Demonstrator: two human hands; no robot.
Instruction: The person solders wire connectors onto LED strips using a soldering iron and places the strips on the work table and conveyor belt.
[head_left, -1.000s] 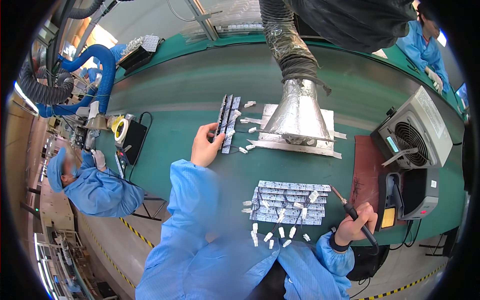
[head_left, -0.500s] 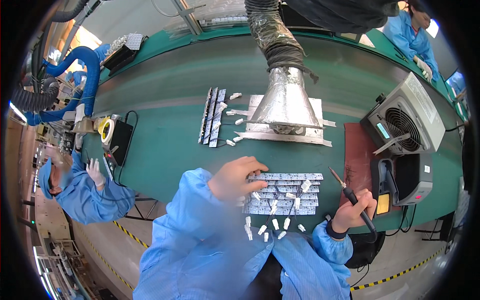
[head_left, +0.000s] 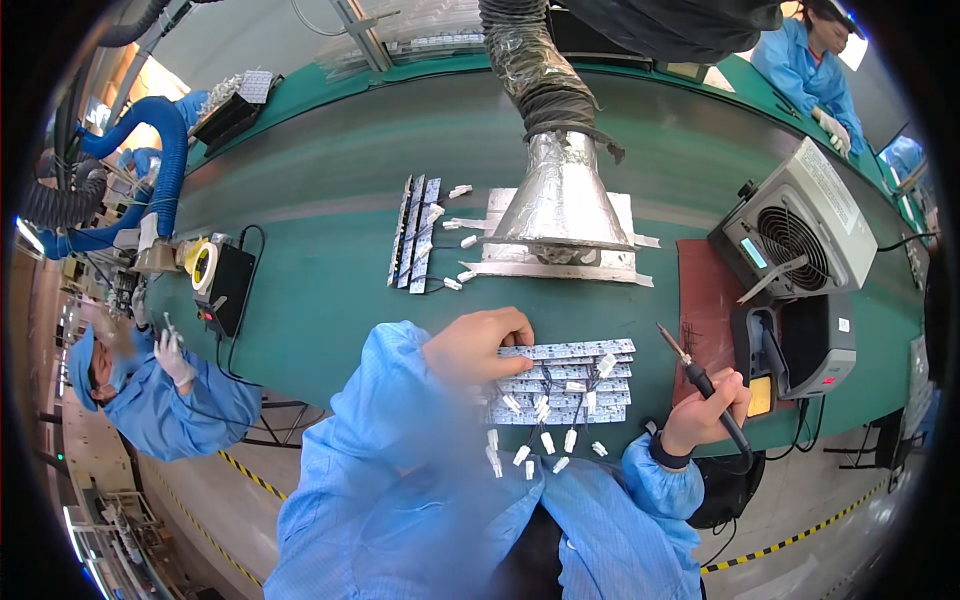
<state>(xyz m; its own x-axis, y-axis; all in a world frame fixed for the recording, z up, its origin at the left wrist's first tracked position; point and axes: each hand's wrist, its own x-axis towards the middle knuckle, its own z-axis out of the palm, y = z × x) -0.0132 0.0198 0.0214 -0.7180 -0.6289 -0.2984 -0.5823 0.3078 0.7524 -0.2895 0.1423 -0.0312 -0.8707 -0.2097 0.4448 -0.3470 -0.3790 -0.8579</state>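
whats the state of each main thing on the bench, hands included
left hand: closed on the left end of the top circuit strip
top circuit strip: held at one end
right hand: closed around the soldering iron
soldering iron: held, tip clear of the strips
lower strips: lying in rows, untouched
far strips: side by side, untouched
fan unit: display lit, spinning unclear
soldering station: red display lit
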